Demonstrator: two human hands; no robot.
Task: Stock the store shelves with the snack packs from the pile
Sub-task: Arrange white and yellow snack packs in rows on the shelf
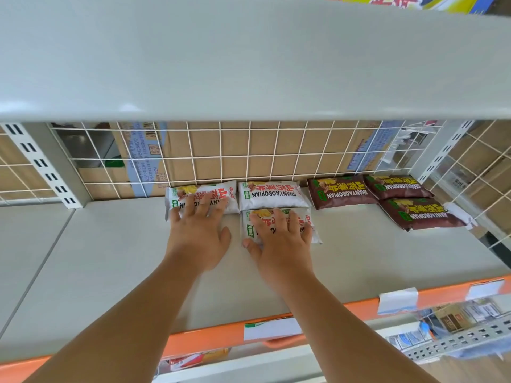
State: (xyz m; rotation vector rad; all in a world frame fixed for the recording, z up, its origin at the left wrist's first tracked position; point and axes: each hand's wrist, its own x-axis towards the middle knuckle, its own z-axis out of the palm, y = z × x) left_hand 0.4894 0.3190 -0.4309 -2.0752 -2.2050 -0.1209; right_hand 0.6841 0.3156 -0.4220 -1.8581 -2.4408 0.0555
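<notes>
Shelf: the pale grey metal shelf board [91, 261] lies bare toward 9 o'clock; the supply pile is out of sight.
Left hand: the left hand [197, 230] has its fingers spread flat on a white foil snack pack [225, 190] at its 12 o'clock, likely seating it against the white wire grid [249, 157].
Right hand: the right hand [282, 239] is splayed palm-down on a second white pack [313, 234]. This pack butts a third white pack [273, 194] at 12 o'clock, apparently starting a front row.
Brown packs: three dark brown foil packs [343, 193] sit at 3 o'clock, grouped by flavour with no hand on them.

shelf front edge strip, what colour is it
Orange: the strip carries white paper labels stuck on it. It shows best in the head view.
</notes>
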